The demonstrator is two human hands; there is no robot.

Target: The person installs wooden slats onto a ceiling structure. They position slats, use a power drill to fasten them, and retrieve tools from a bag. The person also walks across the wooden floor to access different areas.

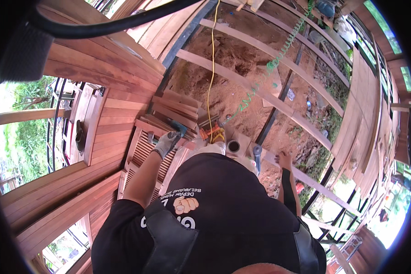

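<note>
Left hand: the person's left hand [166,142], in a pale grey glove, reaches in on the left with its fingers curled at the near end of a teal tool [180,128]; whether it grips the tool firmly, I cannot tell.
Teal tool: small, left of centre, just beyond the gloved fingers and beside some loose boards [178,107].
Right hand: the person's right hand [285,160], below a dark sleeve [288,194], is at a long pale wooden beam [310,179]; its fingers are too small to show whether they grasp the wood or lie loose.
Slatted panel: a wooden slatted panel [143,148] lies beneath the left forearm, beside a plank wall [123,107] of reddish boards.
In front of the body: an orange tool [208,133] sits near the middle, with a grey tube [233,146] to its right, its round dark opening facing up; farther right stands a blue-grey object [257,155], partly hidden.
Cord and hose: a yellow cord [213,59] runs down toward the orange tool; a green coiled hose [281,57] stretches toward the upper right.
Ground: reddish-brown soil [237,55] shows between the parallel beams.
Clothing: a black shirt [242,205] with a printed fist fills the lower middle.
</note>
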